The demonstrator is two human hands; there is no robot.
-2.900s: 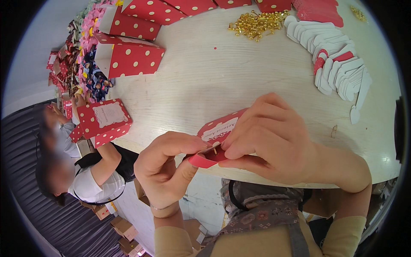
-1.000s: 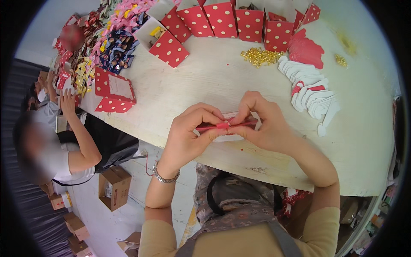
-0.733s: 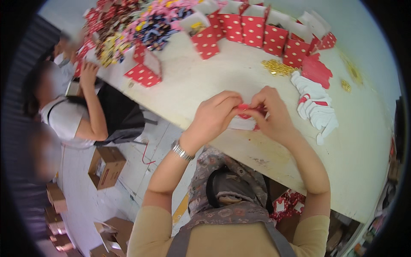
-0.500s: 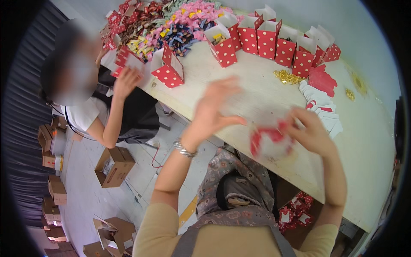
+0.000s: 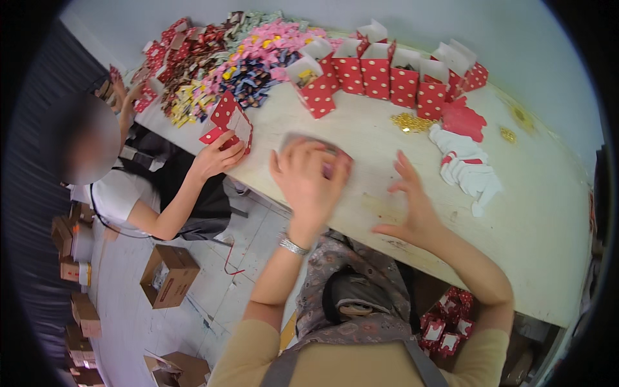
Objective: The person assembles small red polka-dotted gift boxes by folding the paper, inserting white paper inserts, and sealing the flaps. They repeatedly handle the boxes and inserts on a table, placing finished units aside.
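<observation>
My left hand (image 5: pixel 308 177) is over the table near its front edge, fingers curled round a red box (image 5: pixel 346 158). The box is blurred by motion and mostly hidden under the hand; its upper side looks greyish. My right hand (image 5: pixel 412 208) hovers to the right with thumb and fingers spread, holding nothing. Beyond it lie an overlapping stack of white cut-out cards (image 5: pixel 465 164), red cut-out pieces (image 5: pixel 463 120) and a small heap of gold bits (image 5: pixel 412 122).
Red dotted boxes (image 5: pixel 404 84) stand open along the back. Wrapped sweets (image 5: pixel 258 58) heap at the far left. A co-worker's hand (image 5: pixel 216 158) holds another dotted box (image 5: pixel 231 121). Below the table edge, red-and-white packed boxes (image 5: pixel 446 326) lie together. A carton (image 5: pixel 171 274) sits on the floor.
The blurred red-and-white thing has left my right hand, which is now spread. My left hand has lowered and closed on a box. The co-worker's hand has moved toward the table edge.
</observation>
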